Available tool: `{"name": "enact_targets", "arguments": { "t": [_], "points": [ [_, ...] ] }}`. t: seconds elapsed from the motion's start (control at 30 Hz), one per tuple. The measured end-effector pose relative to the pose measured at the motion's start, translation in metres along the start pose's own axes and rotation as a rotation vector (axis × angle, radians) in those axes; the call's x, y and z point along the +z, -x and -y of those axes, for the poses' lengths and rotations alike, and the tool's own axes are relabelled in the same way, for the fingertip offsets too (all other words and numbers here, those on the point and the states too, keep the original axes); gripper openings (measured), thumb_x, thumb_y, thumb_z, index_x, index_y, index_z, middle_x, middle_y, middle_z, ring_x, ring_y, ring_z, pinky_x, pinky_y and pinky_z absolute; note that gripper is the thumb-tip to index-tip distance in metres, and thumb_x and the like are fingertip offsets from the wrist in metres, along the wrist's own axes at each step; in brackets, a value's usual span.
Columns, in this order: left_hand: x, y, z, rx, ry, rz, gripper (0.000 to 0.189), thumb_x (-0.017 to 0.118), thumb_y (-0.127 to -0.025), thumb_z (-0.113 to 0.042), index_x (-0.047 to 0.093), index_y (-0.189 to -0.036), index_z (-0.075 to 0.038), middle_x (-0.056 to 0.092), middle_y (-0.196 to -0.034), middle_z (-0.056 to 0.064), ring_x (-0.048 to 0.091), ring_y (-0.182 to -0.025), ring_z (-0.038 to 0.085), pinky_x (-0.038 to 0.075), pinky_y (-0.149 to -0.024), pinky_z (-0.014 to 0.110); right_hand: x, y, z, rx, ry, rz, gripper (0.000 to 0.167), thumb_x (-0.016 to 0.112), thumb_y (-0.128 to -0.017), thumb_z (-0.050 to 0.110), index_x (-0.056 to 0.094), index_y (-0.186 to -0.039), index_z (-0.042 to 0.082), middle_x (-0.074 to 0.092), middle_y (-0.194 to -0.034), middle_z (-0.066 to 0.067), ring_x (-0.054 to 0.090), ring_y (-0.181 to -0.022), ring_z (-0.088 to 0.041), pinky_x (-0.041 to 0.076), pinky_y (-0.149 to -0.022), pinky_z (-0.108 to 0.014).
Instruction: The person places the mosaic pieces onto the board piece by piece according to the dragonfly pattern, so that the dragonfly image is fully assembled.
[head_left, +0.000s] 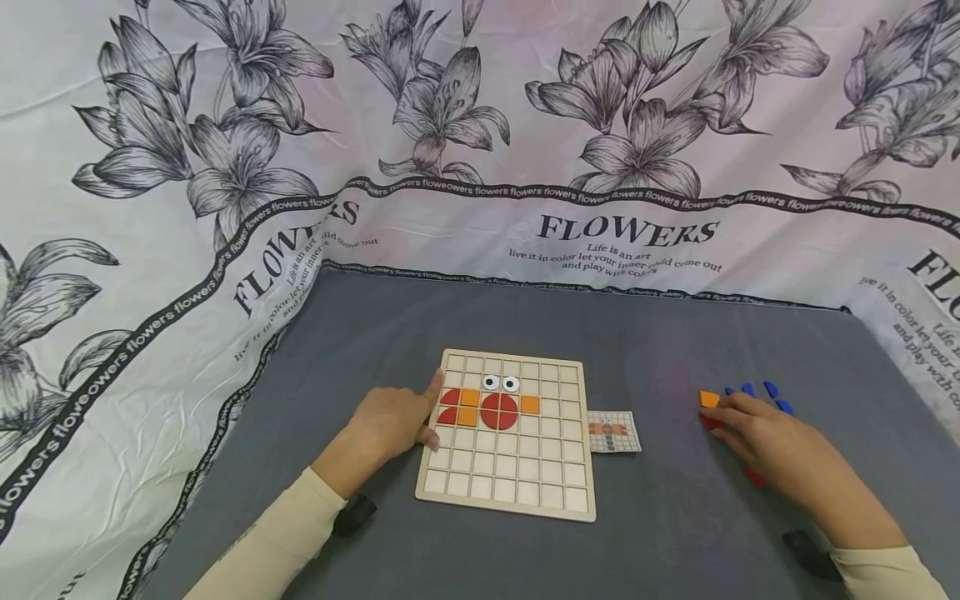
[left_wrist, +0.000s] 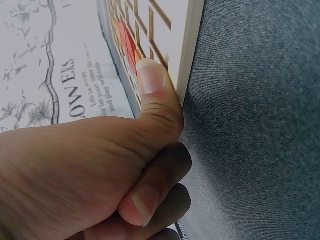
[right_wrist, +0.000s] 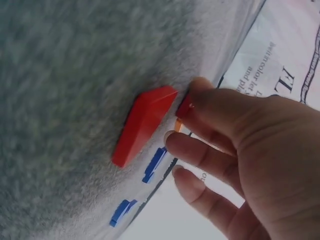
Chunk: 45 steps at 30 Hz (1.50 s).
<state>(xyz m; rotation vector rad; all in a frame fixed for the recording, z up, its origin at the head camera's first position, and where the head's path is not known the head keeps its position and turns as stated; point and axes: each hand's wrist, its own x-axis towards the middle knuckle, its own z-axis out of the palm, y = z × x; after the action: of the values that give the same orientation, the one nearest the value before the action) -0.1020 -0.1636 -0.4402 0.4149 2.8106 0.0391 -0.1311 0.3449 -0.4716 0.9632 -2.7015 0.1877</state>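
Observation:
A wooden grid board (head_left: pixel 517 475) lies flat, carrying orange squares (head_left: pixel 530 405), red quarter-circle pieces (head_left: pixel 498 411) and two round eye pieces (head_left: pixel 511 384). My left hand (head_left: pixel 393 421) holds its left edge; in the left wrist view the thumb (left_wrist: pixel 152 82) lies over the rim and other fingers are curled. At the right, my right hand (head_left: pixel 772 442) pinches a small red piece (right_wrist: pixel 184 106) between thumb and index finger, partly hidden. Just beyond the fingertips is an orange piece (head_left: pixel 708 399). Another red piece (right_wrist: pixel 145 125) lies close to the hand on the cloth.
Several blue pieces (head_left: pixel 771 389) lie beyond the right hand. A small picture card (head_left: pixel 613 432) with a coloured grid pattern sits against the board's right side. Dark grey cloth (head_left: pixel 645 533) covers the surface, and a white flower-printed curtain (head_left: pixel 450 225) stands behind and at the sides.

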Motion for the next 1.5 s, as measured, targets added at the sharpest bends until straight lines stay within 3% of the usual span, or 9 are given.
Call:
{"name": "enact_targets", "arguments": {
  "t": [0.23, 0.67, 0.77, 0.9, 0.97, 1.13, 1.5],
  "points": [
    [0.002, -0.001, 0.001, 0.011, -0.005, -0.009, 0.102, 0.079, -0.085, -0.048, 0.033, -0.167, -0.008, 0.051, -0.056, 0.0, 0.05, -0.057, 0.018, 0.046, -0.06, 0.038, 0.001, -0.003, 0.002, -0.017, 0.012, -0.022, 0.031, 0.089, -0.076, 0.006, 0.078, -0.105, 0.009, 0.066, -0.1, 0.001, 0.063, -0.079, -0.016, 0.055, -0.063, -0.042],
    [0.003, 0.0, 0.0, 0.007, -0.014, -0.007, 0.101, 0.079, -0.086, -0.048, 0.033, -0.167, -0.008, 0.051, -0.057, 0.0, 0.05, -0.057, 0.018, 0.045, -0.061, 0.038, -0.006, -0.01, 0.005, 0.153, -0.029, 0.199, 0.025, 0.083, -0.087, 0.023, 0.07, -0.106, 0.012, 0.061, -0.098, 0.004, 0.056, -0.077, -0.008, 0.049, -0.062, -0.034],
    [0.003, -0.001, 0.0, 0.003, -0.017, 0.001, 0.102, 0.079, -0.086, -0.049, 0.032, -0.167, -0.009, 0.051, -0.056, 0.0, 0.049, -0.057, 0.018, 0.045, -0.061, 0.037, -0.007, -0.012, 0.009, 0.168, -0.048, 0.217, 0.025, 0.082, -0.088, 0.025, 0.07, -0.106, 0.013, 0.063, -0.1, 0.004, 0.055, -0.074, -0.006, 0.048, -0.062, -0.034],
    [0.003, -0.002, 0.0, -0.006, -0.015, 0.014, 0.103, 0.079, -0.085, -0.049, 0.031, -0.168, -0.009, 0.052, -0.057, 0.0, 0.051, -0.058, 0.018, 0.046, -0.062, 0.038, -0.006, -0.015, 0.014, 0.127, -0.062, 0.149, 0.025, 0.084, -0.085, 0.023, 0.072, -0.104, 0.014, 0.072, -0.108, -0.003, 0.067, -0.081, -0.015, 0.053, -0.066, -0.039],
    [0.003, -0.002, 0.0, -0.007, -0.014, 0.017, 0.103, 0.08, -0.086, -0.048, 0.031, -0.168, -0.009, 0.052, -0.057, 0.0, 0.051, -0.058, 0.018, 0.046, -0.062, 0.038, -0.004, -0.017, 0.016, 0.089, -0.074, 0.1, 0.023, 0.085, -0.082, 0.02, 0.07, -0.1, 0.016, 0.073, -0.104, -0.001, 0.069, -0.083, -0.014, 0.053, -0.067, -0.038],
    [0.003, -0.002, 0.0, -0.006, -0.016, 0.015, 0.103, 0.08, -0.086, -0.048, 0.031, -0.168, -0.009, 0.052, -0.057, 0.0, 0.05, -0.058, 0.018, 0.045, -0.061, 0.037, -0.005, -0.026, 0.026, 0.03, -0.102, 0.031, 0.025, 0.086, -0.08, 0.017, 0.066, -0.094, 0.024, 0.062, -0.09, 0.016, 0.054, -0.072, 0.001, 0.046, -0.061, -0.028],
    [0.002, -0.001, 0.0, -0.01, -0.015, 0.011, 0.102, 0.079, -0.086, -0.049, 0.031, -0.168, -0.01, 0.052, -0.056, 0.0, 0.051, -0.057, 0.018, 0.047, -0.062, 0.038, -0.015, -0.062, 0.065, -0.073, -0.156, 0.048, 0.023, 0.084, -0.084, 0.018, 0.069, -0.1, 0.023, 0.06, -0.092, 0.016, 0.047, -0.068, 0.004, 0.041, -0.057, -0.022]
  ]
}}
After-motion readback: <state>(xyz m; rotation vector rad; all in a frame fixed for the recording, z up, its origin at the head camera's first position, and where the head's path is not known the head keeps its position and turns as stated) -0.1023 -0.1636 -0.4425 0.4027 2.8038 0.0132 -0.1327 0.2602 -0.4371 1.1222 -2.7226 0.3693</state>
